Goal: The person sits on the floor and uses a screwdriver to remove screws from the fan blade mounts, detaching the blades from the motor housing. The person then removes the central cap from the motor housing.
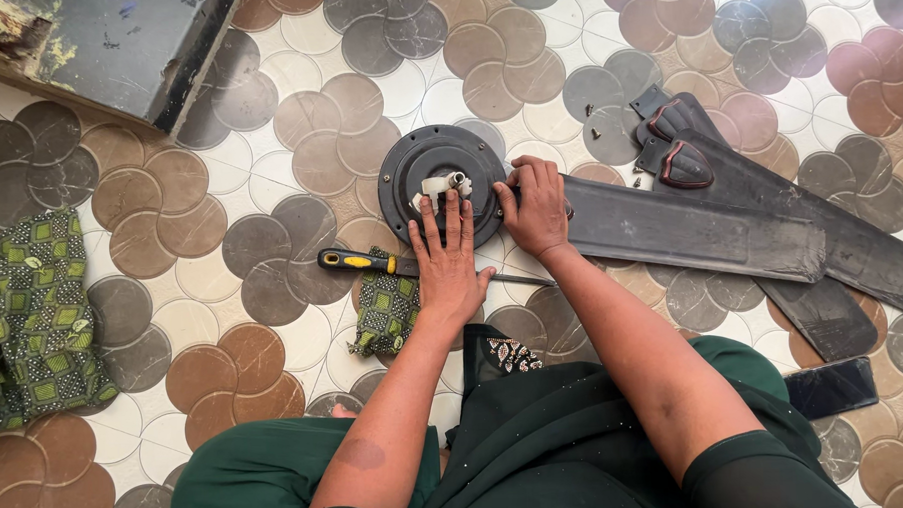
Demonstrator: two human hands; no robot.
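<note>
Nearest you, low in the frame, your green-clad lap; a phone [829, 387] lies on the floor [267, 140] at lower right. Your left hand [448, 264] lies flat, fingers spread, on the lower rim of the round black motor [441, 184] at centre. Under its wrist runs a screwdriver [372, 262] with a yellow-and-black handle, beside a patterned green cloth [385, 311]. Your right hand [535, 211] presses, fingers curled together, where a dark blade [691, 231] meets the motor's right edge. More blades [831, 236] fan out to the right. Loose screws [595, 131] lie above them.
</note>
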